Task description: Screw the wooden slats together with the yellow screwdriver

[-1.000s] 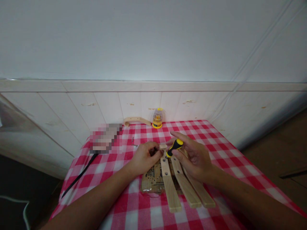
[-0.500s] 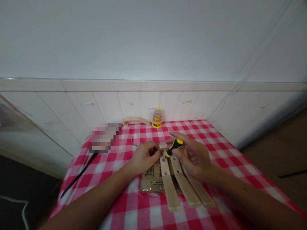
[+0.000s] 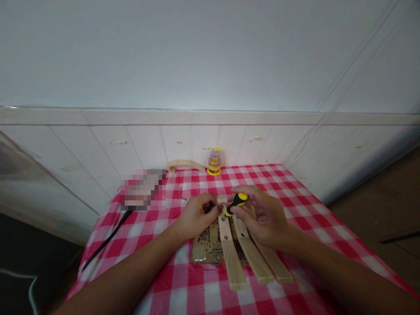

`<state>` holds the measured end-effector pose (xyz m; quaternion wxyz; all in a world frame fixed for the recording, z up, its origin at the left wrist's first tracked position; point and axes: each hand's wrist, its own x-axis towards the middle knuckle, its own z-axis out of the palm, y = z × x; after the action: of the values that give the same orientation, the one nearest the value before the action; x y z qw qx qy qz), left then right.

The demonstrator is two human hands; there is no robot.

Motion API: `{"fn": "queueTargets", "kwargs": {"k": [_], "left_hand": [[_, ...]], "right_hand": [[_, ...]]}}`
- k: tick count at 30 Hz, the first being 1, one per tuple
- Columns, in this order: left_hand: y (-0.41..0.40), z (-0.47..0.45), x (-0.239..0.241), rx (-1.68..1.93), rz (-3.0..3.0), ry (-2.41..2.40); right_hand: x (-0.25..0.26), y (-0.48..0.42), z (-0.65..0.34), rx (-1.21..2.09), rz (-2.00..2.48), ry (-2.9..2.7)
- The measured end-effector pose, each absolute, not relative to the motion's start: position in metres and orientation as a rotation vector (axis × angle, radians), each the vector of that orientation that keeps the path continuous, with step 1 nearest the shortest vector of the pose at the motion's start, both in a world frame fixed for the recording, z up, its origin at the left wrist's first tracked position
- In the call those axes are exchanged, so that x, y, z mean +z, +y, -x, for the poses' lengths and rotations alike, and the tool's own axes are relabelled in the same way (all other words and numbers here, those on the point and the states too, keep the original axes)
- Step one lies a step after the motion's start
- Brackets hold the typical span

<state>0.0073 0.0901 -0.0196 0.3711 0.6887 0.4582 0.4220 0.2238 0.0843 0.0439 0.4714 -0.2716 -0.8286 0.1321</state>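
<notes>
My right hand point(image 3: 265, 214) grips a short black-and-yellow screwdriver point(image 3: 237, 204), fingers and thumb around its handle. The tool leans, its lower end at the upper screw of the leftmost curved wooden piece point(image 3: 232, 262). That piece's far end is pinched by my left hand point(image 3: 199, 216). Beside it, to the right, lie a second wooden piece point(image 3: 254, 258) with screws in it and a third wooden piece point(image 3: 277, 264), partly covered by my right hand. Under them is a plastic-wrapped brown packet point(image 3: 205, 251) with dark printing.
At the back stand a clear, yellow-based bit holder point(image 3: 214, 164) and another curved wooden piece point(image 3: 187, 164). Loose screws point(image 3: 182, 198) lie left of my left hand. A blurred-out object point(image 3: 141, 192) with a black strap rests on the checked tablecloth point(image 3: 164, 288) at the left.
The fingers of my right hand have curled in around the screwdriver handle, which leans slightly more. My left hand keeps its hold; the wooden pieces stay in place.
</notes>
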Motion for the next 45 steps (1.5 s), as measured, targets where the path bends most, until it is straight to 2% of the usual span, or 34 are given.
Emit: {"fn": "queueTargets", "kwargs": {"k": [25,36,45], "left_hand": [[0.091,-0.007,-0.021,1.085,-1.75,1.176],[0.09,-0.007,-0.019,1.079,-1.783,1.202],[0.09,-0.007,-0.014,1.066,-1.809,1.215]], "right_hand": [[0.043,0.087,-0.222,0.359,0.753,-1.965],[0.048,0.086,-0.221,0.695,0.708,-1.827],[0.05,0.075,-0.222,0.691,0.524,-1.935]]}}
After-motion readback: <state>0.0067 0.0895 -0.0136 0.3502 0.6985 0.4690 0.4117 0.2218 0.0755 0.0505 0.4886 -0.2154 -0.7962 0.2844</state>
